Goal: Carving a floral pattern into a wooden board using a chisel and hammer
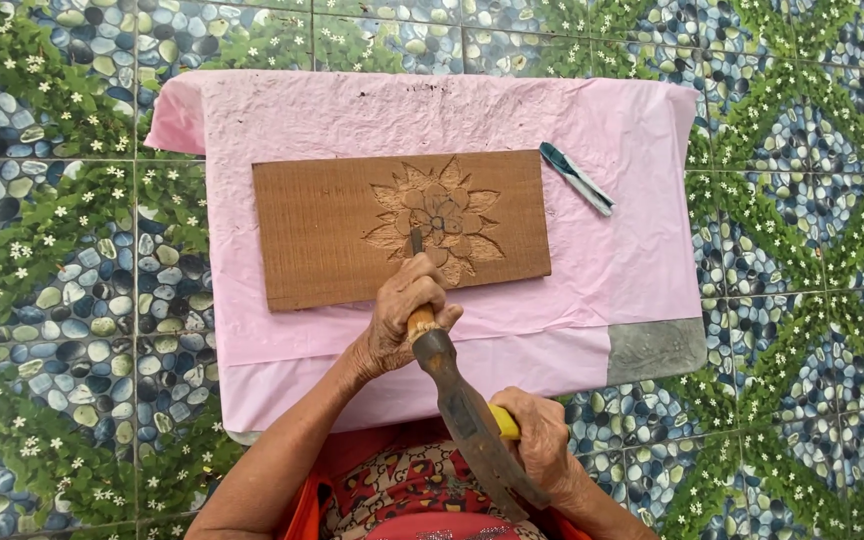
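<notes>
We count one wooden board (352, 235) lying flat on a worktop (657, 350) that is covered by one pink sheet (612, 130). The board sits near the middle of the sheet, its long side running left to right. One flower relief (439, 217) is carved into its right half; the left half is plain.

Left hand (404, 310) — grip clenched around one chisel (415, 243), its wooden handle hidden mostly in the fist. The metal tip stands on the board at the lower left edge of the flower.

Right hand (542, 440) — grip clenched around a yellow handle (505, 422) of one large dark blade (467, 420). The broad, rusty blade runs from that hand up toward the chisel's butt end and touches it, or sits just above it; we cannot tell which.

One further tool with a teal and white handle (576, 178) lies loose on the pink sheet, to the right of the board's upper corner and apart from it.

Below, we note red patterned clothing (412, 490) between the two forearms. The surrounding floor (52, 300) is tiled with pebble and leaf patterns.
</notes>
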